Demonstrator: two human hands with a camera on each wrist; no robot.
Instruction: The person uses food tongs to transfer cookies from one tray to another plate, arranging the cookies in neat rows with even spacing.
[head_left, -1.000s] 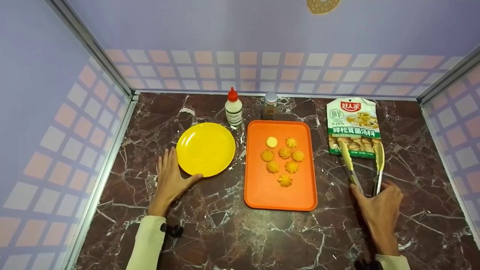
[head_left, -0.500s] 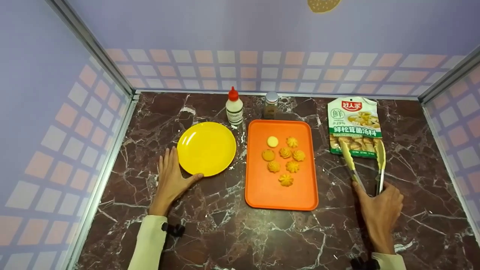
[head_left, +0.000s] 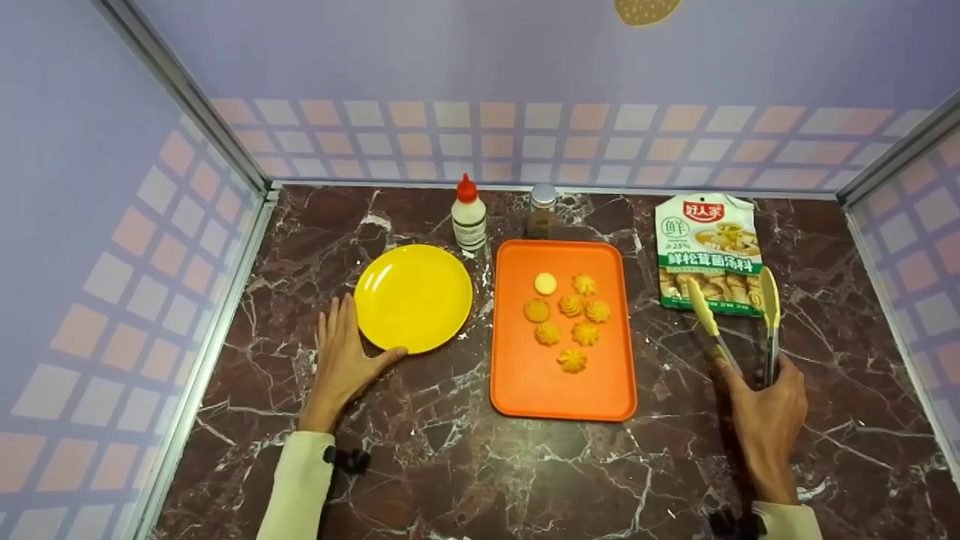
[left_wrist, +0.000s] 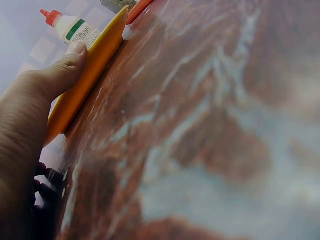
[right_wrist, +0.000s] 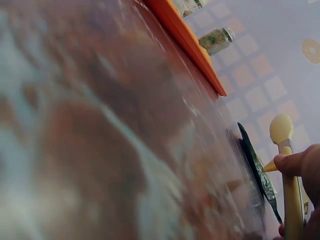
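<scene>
Right hand (head_left: 766,420) grips tongs (head_left: 739,322); left hand (head_left: 341,360) flat beside yellow plate (head_left: 413,297).

Tongs' arms apart, tips over the seasoning packet (head_left: 707,249), right of the orange tray (head_left: 562,382) holding cookies (head_left: 566,321). Left fingers straight, thumb touching plate rim.

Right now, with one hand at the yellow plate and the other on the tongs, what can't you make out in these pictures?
- Small print on the soup mix packet: too small in the head view; tongs overlap its lower edge.
- Spice jar contents: too small in the head view.
- Right hand fingers under the tongs: hidden by the hand's back.
- Left hand fingers: cut off in the left wrist view; only the thumb on the yellow plate shows.
</scene>
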